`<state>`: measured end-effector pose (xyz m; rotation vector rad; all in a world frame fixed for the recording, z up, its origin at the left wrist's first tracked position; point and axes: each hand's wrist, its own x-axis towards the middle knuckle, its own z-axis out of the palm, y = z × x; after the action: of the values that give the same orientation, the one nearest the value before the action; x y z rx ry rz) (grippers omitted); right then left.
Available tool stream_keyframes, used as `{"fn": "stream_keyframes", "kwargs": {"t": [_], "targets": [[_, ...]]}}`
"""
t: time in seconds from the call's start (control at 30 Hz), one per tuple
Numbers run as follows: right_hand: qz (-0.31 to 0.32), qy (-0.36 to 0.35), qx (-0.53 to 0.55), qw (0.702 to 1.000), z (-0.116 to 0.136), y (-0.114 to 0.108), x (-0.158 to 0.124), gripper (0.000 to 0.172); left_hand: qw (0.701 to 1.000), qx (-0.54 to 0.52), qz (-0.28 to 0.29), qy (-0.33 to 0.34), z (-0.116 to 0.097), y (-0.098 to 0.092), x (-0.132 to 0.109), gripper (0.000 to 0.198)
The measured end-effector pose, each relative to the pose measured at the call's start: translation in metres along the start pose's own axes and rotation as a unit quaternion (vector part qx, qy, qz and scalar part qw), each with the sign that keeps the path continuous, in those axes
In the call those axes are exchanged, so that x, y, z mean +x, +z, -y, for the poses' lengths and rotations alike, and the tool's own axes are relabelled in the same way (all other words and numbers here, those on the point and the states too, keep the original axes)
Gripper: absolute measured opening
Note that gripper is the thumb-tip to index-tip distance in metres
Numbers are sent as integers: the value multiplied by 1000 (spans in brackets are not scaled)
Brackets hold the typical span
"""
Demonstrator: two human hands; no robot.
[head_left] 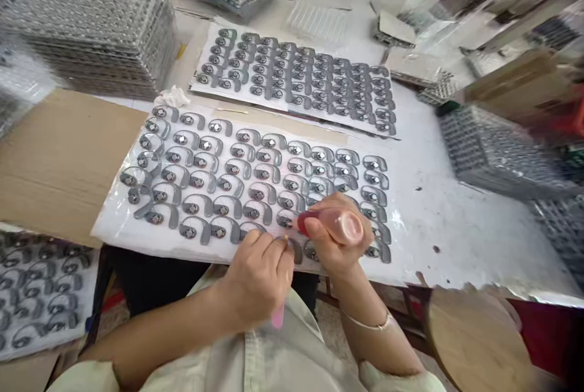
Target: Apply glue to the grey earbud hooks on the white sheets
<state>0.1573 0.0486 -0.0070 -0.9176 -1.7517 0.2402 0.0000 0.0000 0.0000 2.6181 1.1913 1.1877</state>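
Observation:
My right hand is wrapped round a squeeze bottle with pinkish-red contents. Its nozzle points left and down at one of the grey hook-shaped pieces near the front of the sheet. Closed beside it, my left hand grips a thin tool with a pink handle; a small yellowish tip shows above the fingers, and the rest is hidden. Rows of the same grey pieces, each with a shiny round part, lie on the white sheet under both hands.
Behind lies a second board of grey pieces. A tall stack of bubbly-textured sheets stands back left, above brown cardboard. More stacked trays are at right. A round wooden stool sits below the table's front edge.

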Motion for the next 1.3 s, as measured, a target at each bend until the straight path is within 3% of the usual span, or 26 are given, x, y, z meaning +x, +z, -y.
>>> {"fn": "stream_keyframes", "kwargs": {"t": [1.3], "targets": [[-47, -3, -41, 998, -1, -4, -4, 11, 999, 1, 30, -10, 1, 2, -8, 14]]}}
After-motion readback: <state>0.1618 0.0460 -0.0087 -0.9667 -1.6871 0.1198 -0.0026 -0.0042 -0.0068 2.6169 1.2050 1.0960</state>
